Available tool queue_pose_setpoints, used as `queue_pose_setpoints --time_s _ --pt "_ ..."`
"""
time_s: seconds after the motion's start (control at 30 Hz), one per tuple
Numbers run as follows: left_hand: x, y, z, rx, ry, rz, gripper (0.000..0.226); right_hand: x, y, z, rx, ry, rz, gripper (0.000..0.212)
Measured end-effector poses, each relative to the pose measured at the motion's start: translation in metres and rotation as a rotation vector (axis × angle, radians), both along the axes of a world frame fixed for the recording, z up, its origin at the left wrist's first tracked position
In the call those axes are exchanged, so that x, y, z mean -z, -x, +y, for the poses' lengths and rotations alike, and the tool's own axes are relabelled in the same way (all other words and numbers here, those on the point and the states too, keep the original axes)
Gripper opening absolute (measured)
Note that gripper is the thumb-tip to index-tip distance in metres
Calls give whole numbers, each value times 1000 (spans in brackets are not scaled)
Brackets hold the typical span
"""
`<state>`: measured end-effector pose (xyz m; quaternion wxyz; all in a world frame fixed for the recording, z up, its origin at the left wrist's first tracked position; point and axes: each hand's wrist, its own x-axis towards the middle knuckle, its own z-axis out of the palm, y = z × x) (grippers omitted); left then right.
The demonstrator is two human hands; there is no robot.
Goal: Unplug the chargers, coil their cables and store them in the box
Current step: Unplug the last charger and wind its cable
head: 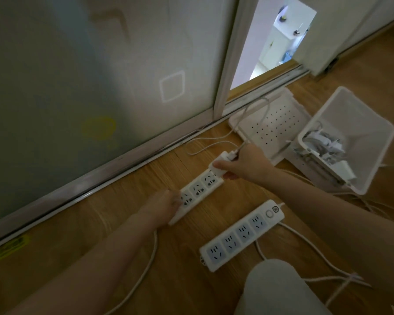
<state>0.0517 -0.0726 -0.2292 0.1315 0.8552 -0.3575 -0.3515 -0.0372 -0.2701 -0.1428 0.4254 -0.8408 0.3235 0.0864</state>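
A wooden floor [127, 235] is shown. Laid on it are a white power strip [198, 192], a second power strip [241, 235] nearby, a perforated white lid [271, 123], a white box [355, 123], perhaps tipped, and loose cables [146, 264].

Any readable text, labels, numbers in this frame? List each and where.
None readable.
Yellow sticker on the door rail: dark print, too blurred.
Near strip, mark by its button: too small.
Yellow mark on the glass: blurred, no letters made out.
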Motion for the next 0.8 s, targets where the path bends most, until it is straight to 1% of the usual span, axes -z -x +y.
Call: queue_pose_setpoints --time_s 0.03,0.07,0.13,0.17,0.2,0.3,0.33,0.4,0.5,0.6,0.67,0.7,0.73,0.8 --pt "-5 -3 -4 9 51 -12 35 4 1 2 27 -58 15 31" --pt "-12 -5 -9 7 138 0 39 9 2 4 49 -118 25 30" --pt "-30 -3 -22 -11 344 48 62 15 2 10 81 -203 30 32" --pt "-38 0 -30 -14 422 66 70 16 2 14 84 -214 19 34" --pt "-44 3 -38 -16 484 83 69 16 1 19 75 -213 7 36" --pt "-49 6 -53 -78 562 152 38 10 -2 33 -18 -143 5 44" --pt "-49 5 -54 -103 564 178 30 4 -1 36 -62 -86 7 44" --pt "-47 2 -53 -123 549 211 28 -8 1 37 -139 135 -26 37" --pt "-49 -7 -50 -156 519 204 28 -25 2 30 -117 525 -197 14" --pt "-58 -16 -52 -113 543 143 28 -34 -2 15 -113 833 -328 40" --pt "-68 -21 -53 -87 544 125 33 -42 -6 6 -84 949 -366 50" --pt "-74 -23 -53 -76 552 143 36 -48 -8 3 -84 979 -345 50" --pt "-81 -24 -54 -66 558 163 40 -54 -11 -2 -106 997 -306 47" --pt "-95 -28 -56 -83 582 209 46 -69 -16 -7 -184 974 -212 32"
